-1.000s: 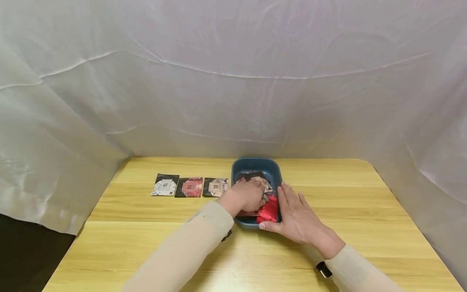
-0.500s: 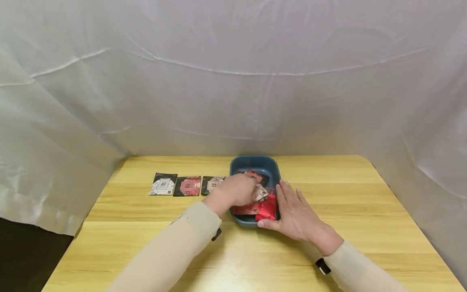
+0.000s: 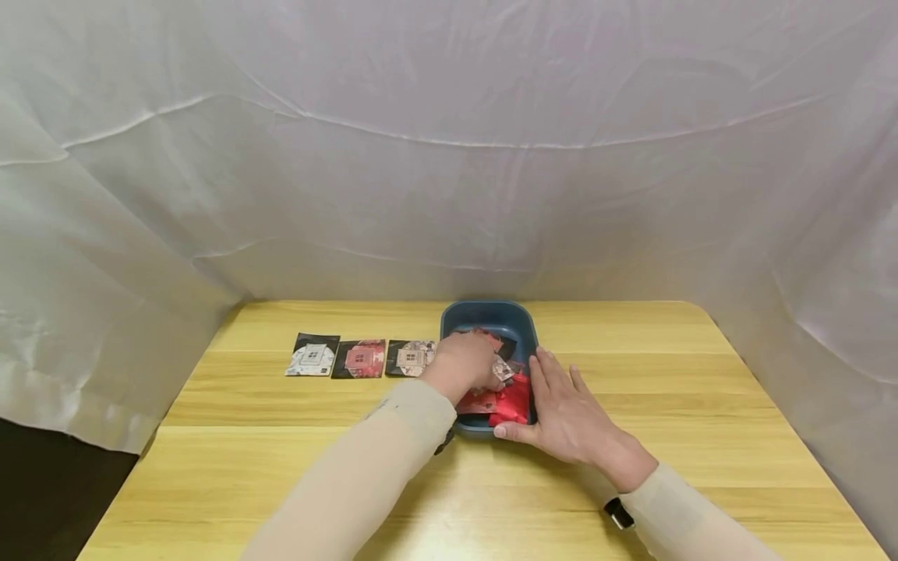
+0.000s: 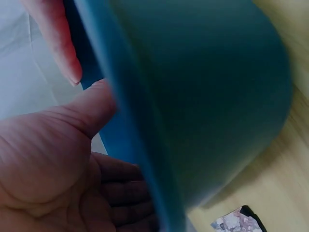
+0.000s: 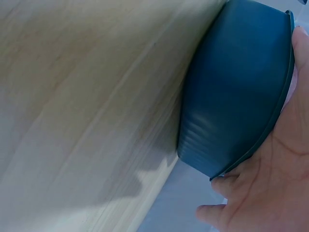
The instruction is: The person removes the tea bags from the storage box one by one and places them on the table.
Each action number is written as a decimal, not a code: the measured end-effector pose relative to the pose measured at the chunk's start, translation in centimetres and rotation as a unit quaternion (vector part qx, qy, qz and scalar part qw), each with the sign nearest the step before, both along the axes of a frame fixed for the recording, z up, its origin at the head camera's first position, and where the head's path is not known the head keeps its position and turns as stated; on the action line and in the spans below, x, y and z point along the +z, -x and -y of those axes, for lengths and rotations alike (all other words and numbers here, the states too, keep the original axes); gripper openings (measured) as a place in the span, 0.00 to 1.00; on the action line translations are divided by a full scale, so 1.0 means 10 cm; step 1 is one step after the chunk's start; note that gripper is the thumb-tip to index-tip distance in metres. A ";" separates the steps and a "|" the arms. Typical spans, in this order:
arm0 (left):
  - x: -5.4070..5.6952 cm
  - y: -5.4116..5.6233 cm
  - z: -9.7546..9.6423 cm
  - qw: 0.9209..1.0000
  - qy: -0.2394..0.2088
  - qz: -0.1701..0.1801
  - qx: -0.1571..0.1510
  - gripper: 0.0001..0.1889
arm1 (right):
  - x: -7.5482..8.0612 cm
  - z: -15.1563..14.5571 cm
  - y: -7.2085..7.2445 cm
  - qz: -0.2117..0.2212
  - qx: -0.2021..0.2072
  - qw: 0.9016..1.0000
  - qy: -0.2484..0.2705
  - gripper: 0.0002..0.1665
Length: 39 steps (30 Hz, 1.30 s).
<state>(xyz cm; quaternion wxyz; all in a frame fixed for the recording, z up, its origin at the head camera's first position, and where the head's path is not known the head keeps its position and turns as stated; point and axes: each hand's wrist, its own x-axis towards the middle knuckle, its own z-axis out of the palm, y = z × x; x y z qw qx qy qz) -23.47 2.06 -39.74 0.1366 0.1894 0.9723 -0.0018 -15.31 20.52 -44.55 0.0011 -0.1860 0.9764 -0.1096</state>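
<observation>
Three packets lie flat in a row on the left of the wooden table (image 3: 210, 467): a white-and-black packet (image 3: 312, 356) furthest left, then a pink-and-black packet (image 3: 358, 359), then a beige-and-black packet (image 3: 410, 358) just beside the blue bin (image 3: 484, 314). And here I go, left hand (image 3: 464, 360) down in the bin! Its wrist and sleeve (image 3: 358, 475) swing rightward from half a second ago, while the hand itself stays among the loose packets. Is it grasping one? I can't tell; the wrist view hides my fingertips behind the rim. A pale patterned packet (image 3: 503, 369) shows right at the hand's edge, a bright red packet (image 3: 515, 401) near the bin's right wall, a dull red packet (image 3: 479, 403) left of that. My right hand (image 3: 571, 413) hasn't budged: long fingers straight along the outside of the right wall, thumb at the near corner, clutching nothing. The row matches its earlier count, so as I judge it, all the action remains inside the bin.
</observation>
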 end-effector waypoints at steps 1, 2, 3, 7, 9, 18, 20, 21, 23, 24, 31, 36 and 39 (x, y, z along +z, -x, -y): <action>0.00 0.01 -0.01 1.000 -0.002 0.005 0.002 0.20 | 0.00 0.00 0.00 0.000 0.000 1.000 0.000 0.79; 0.00 0.01 -0.01 1.000 -0.003 0.010 0.004 0.19 | -0.01 0.00 0.00 -0.001 0.000 1.000 0.000 0.79; 0.00 0.02 -0.02 1.000 -0.005 0.013 0.004 0.19 | -0.01 0.00 0.00 -0.001 0.000 1.000 0.000 0.79; 0.00 0.03 -0.03 1.000 -0.008 0.014 0.003 0.19 | -0.02 0.00 0.00 0.002 -0.001 1.000 0.001 0.79; -0.01 0.02 -0.04 1.000 -0.008 0.009 -0.001 0.21 | -0.02 0.00 -0.01 0.005 -0.002 1.000 0.001 0.80; -0.08 -0.04 -0.08 0.997 -0.006 -0.066 -0.033 0.47 | 0.00 0.00 -0.01 0.006 -0.002 1.000 0.005 0.79; -0.09 -0.04 -0.09 0.996 -0.005 -0.080 -0.040 0.48 | -0.01 0.00 -0.01 0.005 -0.003 1.000 0.004 0.79; -0.09 -0.05 -0.09 0.995 -0.005 -0.086 -0.044 0.49 | -0.01 0.00 -0.01 0.004 -0.003 1.000 0.003 0.79; -0.10 -0.05 -0.08 0.994 -0.002 -0.098 -0.047 0.50 | -0.02 0.00 -0.01 0.002 -0.002 1.000 0.003 0.79; -0.11 -0.04 -0.08 0.994 -0.002 -0.102 -0.046 0.50 | -0.02 0.00 -0.01 0.002 -0.002 1.000 0.003 0.79; -0.11 -0.03 -0.05 0.993 -0.003 -0.110 -0.047 0.54 | -0.02 0.00 -0.01 0.006 -0.005 1.000 0.007 0.80; -0.08 -0.02 -0.04 0.992 -0.003 -0.113 -0.052 0.54 | -0.01 -0.01 -0.01 0.008 -0.004 1.000 0.008 0.79; -0.06 -0.03 -0.03 0.992 -0.003 -0.117 -0.056 0.54 | -0.01 -0.01 -0.01 0.009 -0.004 1.000 0.008 0.79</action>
